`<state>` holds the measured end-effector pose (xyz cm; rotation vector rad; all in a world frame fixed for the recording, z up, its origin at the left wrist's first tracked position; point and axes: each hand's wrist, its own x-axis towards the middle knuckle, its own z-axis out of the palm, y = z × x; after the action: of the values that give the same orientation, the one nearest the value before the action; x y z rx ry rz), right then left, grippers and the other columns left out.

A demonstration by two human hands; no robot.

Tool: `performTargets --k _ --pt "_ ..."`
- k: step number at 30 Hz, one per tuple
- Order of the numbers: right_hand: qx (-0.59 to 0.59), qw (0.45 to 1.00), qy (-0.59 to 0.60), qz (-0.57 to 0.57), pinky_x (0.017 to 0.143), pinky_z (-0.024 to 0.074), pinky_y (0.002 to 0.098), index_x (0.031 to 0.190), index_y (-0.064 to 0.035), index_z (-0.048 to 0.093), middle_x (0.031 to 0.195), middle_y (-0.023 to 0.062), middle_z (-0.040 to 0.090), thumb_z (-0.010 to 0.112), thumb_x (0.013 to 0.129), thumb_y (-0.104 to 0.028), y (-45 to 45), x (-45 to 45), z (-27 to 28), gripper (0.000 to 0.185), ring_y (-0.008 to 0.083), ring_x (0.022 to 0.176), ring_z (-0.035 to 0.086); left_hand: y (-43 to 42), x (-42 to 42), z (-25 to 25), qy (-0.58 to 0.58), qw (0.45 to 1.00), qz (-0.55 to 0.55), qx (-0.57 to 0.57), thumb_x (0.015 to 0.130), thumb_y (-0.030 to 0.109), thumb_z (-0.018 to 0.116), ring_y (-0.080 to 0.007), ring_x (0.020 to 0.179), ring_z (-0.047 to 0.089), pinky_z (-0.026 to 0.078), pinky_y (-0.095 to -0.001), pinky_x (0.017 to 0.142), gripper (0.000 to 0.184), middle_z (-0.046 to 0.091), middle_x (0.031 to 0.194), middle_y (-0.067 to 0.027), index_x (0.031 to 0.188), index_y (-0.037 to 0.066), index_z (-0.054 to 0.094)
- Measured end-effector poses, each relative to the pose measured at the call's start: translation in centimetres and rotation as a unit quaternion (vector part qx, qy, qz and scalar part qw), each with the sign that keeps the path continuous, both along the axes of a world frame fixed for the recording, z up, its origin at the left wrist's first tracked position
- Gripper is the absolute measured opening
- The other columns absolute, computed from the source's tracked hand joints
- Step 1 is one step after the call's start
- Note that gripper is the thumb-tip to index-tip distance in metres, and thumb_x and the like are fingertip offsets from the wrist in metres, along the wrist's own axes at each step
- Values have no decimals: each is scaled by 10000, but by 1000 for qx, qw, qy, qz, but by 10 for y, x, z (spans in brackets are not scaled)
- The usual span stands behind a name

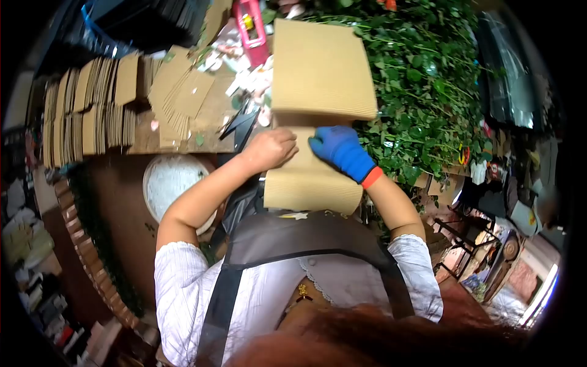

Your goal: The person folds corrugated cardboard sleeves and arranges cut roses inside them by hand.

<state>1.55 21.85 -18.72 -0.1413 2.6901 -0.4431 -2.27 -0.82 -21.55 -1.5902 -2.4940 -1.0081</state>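
Observation:
A long tan corrugated cardboard sheet point(324, 70) stretches away from my apron, with its far part raised and its near part point(312, 191) curving up toward me. Its lower middle section lies between my hands. My bare left hand point(270, 148) is closed at the left edge of that section, fingers curled over the cardboard. Opposite it, my right hand point(342, 151), in a blue glove with an orange cuff, is closed on the right edge. Both palms and the undersides of the fingers are hidden.
Leafy green stems point(422, 92) are heaped to the right. Stacked cardboard pieces point(92, 104) and fanned cardboard sheets point(183, 92) lie on the left of the wooden table point(211, 125). A pink tool point(252, 37) sits behind scattered petals. Below the table edge stands a round white container point(174, 186).

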Motion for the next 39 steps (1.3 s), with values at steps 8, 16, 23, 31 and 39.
performTargets --k 8,16,23,31,39 --pt "-199 870 420 -166 933 533 397 1241 -57 678 1161 181 698 662 907 -117 94 -26 77 340 336 1091 668 4 4 13 -30 997 -3 -65 785 161 780 -283 990 674 488 -494 1028 186 693 1024 -94 903 33 715" --pt "-85 845 517 -109 1087 433 439 1338 -163 596 1435 151 525 773 796 -222 109 -98 34 573 339 1319 508 3 14 10 6 994 25 -109 814 167 767 -286 1177 625 308 -591 1160 237 691 1096 -71 1023 63 725" --pt "-341 901 208 -172 797 560 377 1151 -80 690 947 121 738 699 892 -219 112 -57 5 293 275 856 710 4 14 16 -7 991 27 -132 826 145 748 -271 1159 628 350 -556 1123 221 693 1114 -65 1031 68 722" --pt "176 851 459 -185 945 510 406 1103 -190 716 1113 124 683 687 833 -262 172 -45 10 282 336 1042 651 4 12 12 8 994 18 -110 819 139 755 -287 1172 623 370 -549 1118 229 690 1107 -82 1028 56 716" --pt "4 846 527 -84 940 508 423 1142 -203 705 1174 32 689 678 831 -138 177 -35 96 318 286 1046 649 -5 11 4 -59 995 0 -86 829 202 778 -353 1213 605 385 -530 1115 369 669 1188 -139 1147 38 689"
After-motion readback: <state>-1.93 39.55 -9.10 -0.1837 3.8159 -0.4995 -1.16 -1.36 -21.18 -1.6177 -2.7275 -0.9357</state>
